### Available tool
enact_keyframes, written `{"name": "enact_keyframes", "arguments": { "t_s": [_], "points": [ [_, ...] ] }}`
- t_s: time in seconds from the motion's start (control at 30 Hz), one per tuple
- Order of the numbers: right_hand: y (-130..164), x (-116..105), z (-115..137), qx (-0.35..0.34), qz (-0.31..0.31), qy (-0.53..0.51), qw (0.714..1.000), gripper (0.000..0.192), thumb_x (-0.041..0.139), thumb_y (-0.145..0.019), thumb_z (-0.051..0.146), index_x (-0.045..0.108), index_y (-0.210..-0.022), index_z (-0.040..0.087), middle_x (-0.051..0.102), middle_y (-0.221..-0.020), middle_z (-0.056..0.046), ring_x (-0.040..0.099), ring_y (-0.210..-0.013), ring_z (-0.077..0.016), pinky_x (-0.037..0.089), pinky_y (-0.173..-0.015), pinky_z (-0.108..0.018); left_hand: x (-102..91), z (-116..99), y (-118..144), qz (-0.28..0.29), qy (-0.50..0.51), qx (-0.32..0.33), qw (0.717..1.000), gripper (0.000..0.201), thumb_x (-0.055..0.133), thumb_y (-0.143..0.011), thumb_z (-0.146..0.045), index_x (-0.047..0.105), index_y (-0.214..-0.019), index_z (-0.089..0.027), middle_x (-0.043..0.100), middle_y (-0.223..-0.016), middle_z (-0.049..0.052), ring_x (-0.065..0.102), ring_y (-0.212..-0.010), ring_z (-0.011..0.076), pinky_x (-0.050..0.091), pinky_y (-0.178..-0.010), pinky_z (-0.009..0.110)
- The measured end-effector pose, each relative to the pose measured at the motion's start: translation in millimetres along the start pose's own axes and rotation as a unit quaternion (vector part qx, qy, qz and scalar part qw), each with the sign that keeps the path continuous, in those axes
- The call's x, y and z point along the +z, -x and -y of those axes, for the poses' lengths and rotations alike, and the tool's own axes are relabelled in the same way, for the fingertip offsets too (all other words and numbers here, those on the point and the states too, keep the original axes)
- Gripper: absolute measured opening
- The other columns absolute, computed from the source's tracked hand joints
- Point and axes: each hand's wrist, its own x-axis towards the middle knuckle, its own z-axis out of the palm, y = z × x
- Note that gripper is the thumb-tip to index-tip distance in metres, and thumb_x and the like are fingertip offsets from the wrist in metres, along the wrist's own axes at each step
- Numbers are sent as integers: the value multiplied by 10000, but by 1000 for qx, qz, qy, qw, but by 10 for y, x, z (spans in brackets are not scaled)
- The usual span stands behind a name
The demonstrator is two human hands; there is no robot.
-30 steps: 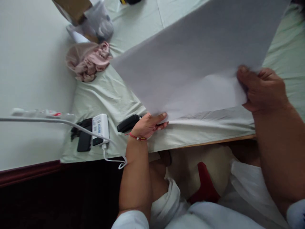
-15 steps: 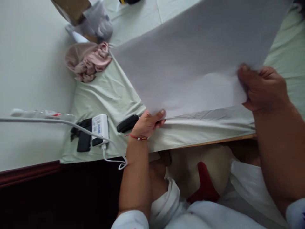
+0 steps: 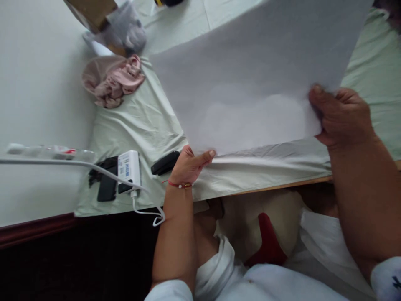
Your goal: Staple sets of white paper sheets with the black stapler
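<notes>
A large sheet of plain white paper (image 3: 250,79) is held up in front of me, over the cloth-covered surface. My left hand (image 3: 191,165) pinches its near left corner, thumb on top and fingers underneath. My right hand (image 3: 346,115) grips the sheet's right edge, with the thumb on its upper face and the other fingers curled. The sheet is bent slightly, and its far edge runs out of view at the top. Just left of my left hand lies a black object (image 3: 166,163), partly hidden by that hand; I cannot tell what it is.
A white power bank (image 3: 129,169) with a white cable (image 3: 147,212) sits beside a dark phone-like slab (image 3: 107,184). Crumpled pink fabric (image 3: 115,81), a grey plastic bag (image 3: 128,29) and a cardboard box (image 3: 94,12) stand near the wall. Pale green cloth (image 3: 140,117) covers the surface.
Both hands and the paper have shifted slightly left in view, along with the surroundings. The far left corner of the sheet has moved a little to the right. Both grips stay the same.
</notes>
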Motion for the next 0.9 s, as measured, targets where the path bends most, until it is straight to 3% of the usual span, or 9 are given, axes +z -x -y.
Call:
{"name": "enact_keyframes", "arguments": {
  "t_s": [0.1, 0.2, 0.3, 0.37, 0.47, 0.6, 0.73, 0.9],
  "points": [
    [-6, 22, 10, 9, -11, 0, 1000, 248, 861, -914, 282, 686, -804, 145, 737, -739, 31, 750, -695, -125, 670, -772, -347, 50, -22, 16, -1, 34, 4, 999, 472, 1043, -537, -335, 629, -691, -167, 518, -585, -83, 369, -491, 21, 319, -451, 173],
    [5, 46, 41, 23, -21, 18, 999, 240, 826, -944, 278, 679, -807, 149, 737, -762, 25, 780, -780, -154, 675, -796, -364, 79, -17, 21, 11, 51, 1, 999, 486, 1002, -641, -474, 631, -753, -181, 513, -598, -88, 348, -446, 18, 289, -414, 171],
    [26, 57, 84, 40, -24, 33, 998, 214, 798, -965, 289, 685, -837, 160, 771, -864, 0, 794, -872, -175, 670, -787, -345, 63, 12, 12, 33, 26, 3, 999, 491, 970, -695, -513, 600, -739, -193, 489, -564, -95, 355, -407, 25, 283, -398, 183],
    [39, 44, 109, 63, -22, 28, 997, 190, 792, -964, 279, 695, -841, 171, 768, -861, 3, 777, -811, -152, 657, -729, -300, 33, 27, 8, 46, -9, 6, 999, 498, 962, -711, -506, 574, -694, -195, 478, -537, -92, 359, -395, 26, 274, -396, 189],
    [50, -6, 121, 134, 30, 16, 990, 125, 857, -873, 227, 744, -845, 181, 755, -782, 9, 722, -666, -122, 621, -617, -236, -26, 28, 15, 63, -61, 15, 996, 542, 906, -767, -584, 554, -621, -199, 432, -457, -85, 337, -370, 34, 246, -389, 209],
    [40, -63, 86, 229, 116, 53, 965, 114, 857, -765, 77, 816, -839, 154, 800, -810, -33, 728, -676, -132, 631, -628, -207, -114, 28, 28, 82, -123, 11, 989, 622, 832, -832, -645, 536, -523, -194, 430, -389, -50, 343, -375, 44, 251, -405, 221],
    [26, -49, 79, 226, 91, 103, 964, 188, 800, -812, 55, 766, -656, 155, 758, -699, -17, 658, -581, -82, 554, -528, -139, -171, 51, 18, 82, -166, -20, 983, 659, 807, -831, -691, 550, -501, -183, 481, -387, -14, 374, -375, 48, 246, -407, 219],
    [80, 27, 160, 247, 66, 21, 967, 83, 833, -796, 138, 784, -748, 186, 768, -725, -14, 694, -599, -146, 608, -504, -238, -164, 4, 46, 78, -106, -40, 990, 602, 860, -769, -696, 633, -608, -161, 454, -371, -46, 338, -339, 31, 205, -393, 201]
  ]
}}
